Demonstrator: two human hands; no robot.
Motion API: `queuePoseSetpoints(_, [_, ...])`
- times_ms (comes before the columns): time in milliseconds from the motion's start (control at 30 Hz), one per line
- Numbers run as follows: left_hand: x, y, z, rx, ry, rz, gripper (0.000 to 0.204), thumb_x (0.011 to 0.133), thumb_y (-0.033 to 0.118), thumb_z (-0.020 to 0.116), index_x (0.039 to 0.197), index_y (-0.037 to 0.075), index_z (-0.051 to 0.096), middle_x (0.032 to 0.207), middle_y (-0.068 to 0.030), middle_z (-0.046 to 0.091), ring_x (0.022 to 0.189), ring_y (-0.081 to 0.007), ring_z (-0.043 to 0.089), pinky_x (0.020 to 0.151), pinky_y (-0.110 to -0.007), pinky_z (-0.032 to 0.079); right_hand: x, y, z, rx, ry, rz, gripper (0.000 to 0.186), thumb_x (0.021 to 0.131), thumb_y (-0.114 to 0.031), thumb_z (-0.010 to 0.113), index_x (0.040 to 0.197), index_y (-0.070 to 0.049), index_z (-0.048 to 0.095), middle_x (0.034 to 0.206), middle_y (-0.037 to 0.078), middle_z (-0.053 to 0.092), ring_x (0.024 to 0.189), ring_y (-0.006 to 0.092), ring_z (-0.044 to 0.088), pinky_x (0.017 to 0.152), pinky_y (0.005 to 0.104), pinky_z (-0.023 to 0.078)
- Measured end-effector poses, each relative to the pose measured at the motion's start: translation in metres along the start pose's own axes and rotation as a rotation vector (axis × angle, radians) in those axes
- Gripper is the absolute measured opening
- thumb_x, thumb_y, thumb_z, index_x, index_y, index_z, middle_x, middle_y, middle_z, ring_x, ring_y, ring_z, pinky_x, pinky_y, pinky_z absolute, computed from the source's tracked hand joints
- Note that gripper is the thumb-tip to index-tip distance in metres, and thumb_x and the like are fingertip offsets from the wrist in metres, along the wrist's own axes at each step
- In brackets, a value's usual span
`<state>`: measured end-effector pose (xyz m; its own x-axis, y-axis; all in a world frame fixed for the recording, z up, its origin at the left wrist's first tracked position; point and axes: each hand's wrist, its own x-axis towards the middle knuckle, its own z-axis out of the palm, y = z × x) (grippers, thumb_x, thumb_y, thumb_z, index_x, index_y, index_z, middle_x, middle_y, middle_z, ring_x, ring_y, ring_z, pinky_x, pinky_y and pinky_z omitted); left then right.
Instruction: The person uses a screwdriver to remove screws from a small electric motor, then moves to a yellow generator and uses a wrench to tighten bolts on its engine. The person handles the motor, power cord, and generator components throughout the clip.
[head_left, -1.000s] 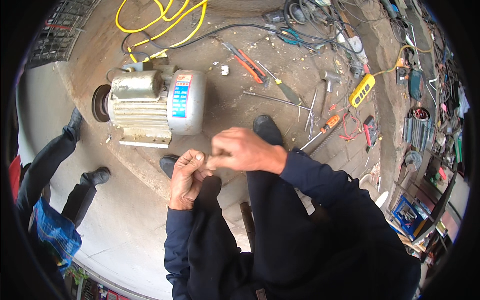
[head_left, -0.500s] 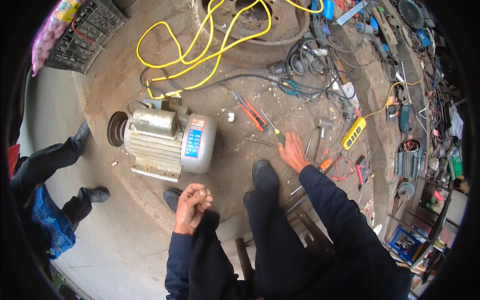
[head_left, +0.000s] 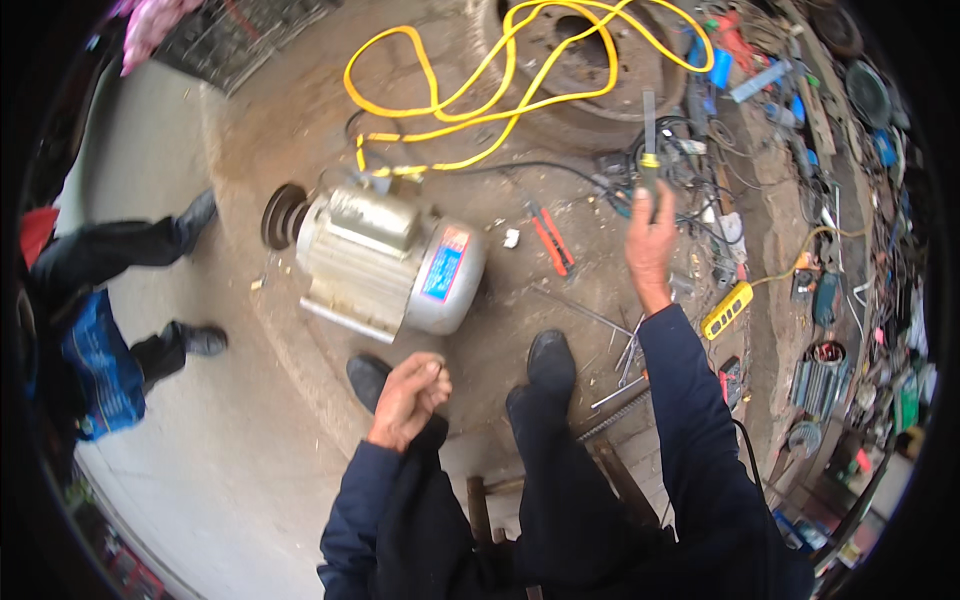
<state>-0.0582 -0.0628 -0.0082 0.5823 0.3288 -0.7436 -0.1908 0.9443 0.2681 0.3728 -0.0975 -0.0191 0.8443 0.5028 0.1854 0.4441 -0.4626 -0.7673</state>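
Note:
My right hand (head_left: 652, 240) is raised over the ground and closed round the dark handle of a screwdriver (head_left: 650, 130). The screwdriver's grey shaft is motion-blurred and points away from me, over a tangle of black cable (head_left: 690, 150). Above my left knee, my left hand (head_left: 412, 398) has its fingers pinched together; whatever is between them is too small to make out. Just beyond that hand an electric motor (head_left: 395, 250) lies on the ground, with a grooved pulley (head_left: 284, 217) at its left end. Red-handled pliers (head_left: 550, 240) lie to the motor's right.
A yellow cable (head_left: 430, 105) loops across a rusty wheel rim (head_left: 640, 90) at the far side. To the right are a yellow power strip (head_left: 727, 310) and heaps of tools and scrap. Another person's legs (head_left: 130, 235) and a blue bag (head_left: 105, 370) are at the left.
My right hand has lifted the screwdriver from near the ground and swung it up and right, its shaft now pointing away. My left hand stays pinched. The whole view has shifted.

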Motion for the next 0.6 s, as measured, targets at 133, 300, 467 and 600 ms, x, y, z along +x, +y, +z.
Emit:
queuePoseSetpoints(133, [0.000,0.001,-0.004,-0.141,-0.068,0.001,0.015,0.101,0.008,0.066,0.115,0.003,0.067,0.098,-0.0070,0.073,0.086,-0.0167,0.074,0.075,-0.028,0.061,-0.007,-0.004,-0.039,-0.099,-0.208,0.325,0.049,0.102,-0.031,0.065,0.136,0.004,0.060,0.092,0.007,0.069,0.082,0.0121,0.062,0.075,0.0323,0.050])
queuePoseSetpoints(300, [0.004,-0.001,-0.007,-0.281,-0.156,0.033,0.012,0.102,0.008,0.064,0.114,0.004,0.066,0.098,-0.0071,0.074,0.088,-0.0165,0.074,0.075,-0.027,0.061,-0.059,-0.086,-0.116,-0.189,-0.545,-0.043,0.050,0.099,-0.027,0.068,0.137,0.004,0.061,0.108,0.009,0.068,0.090,0.0136,0.063,0.084,0.0292,0.051])
queuePoseSetpoints(467, [0.013,-0.004,-0.008,-0.402,-0.216,0.030,0.011,0.103,0.012,0.064,0.111,0.005,0.065,0.097,-0.0051,0.074,0.086,-0.0150,0.074,0.076,-0.028,0.061,-0.127,-0.169,-0.134,0.000,-0.844,0.166,0.035,0.085,-0.008,0.080,0.114,0.004,0.064,0.108,0.009,0.066,0.094,0.0134,0.062,0.085,0.0290,0.051])
queuePoseSetpoints(600, [0.016,-0.006,-0.008,-0.440,-0.216,0.047,0.013,0.103,0.013,0.065,0.113,0.005,0.066,0.100,-0.0049,0.074,0.089,-0.0144,0.074,0.078,-0.029,0.060,-0.140,-0.191,-0.114,-0.039,-0.946,-0.210,0.033,0.082,-0.004,0.079,0.112,0.004,0.067,0.106,0.013,0.067,0.093,0.0190,0.064,0.082,0.0309,0.051])
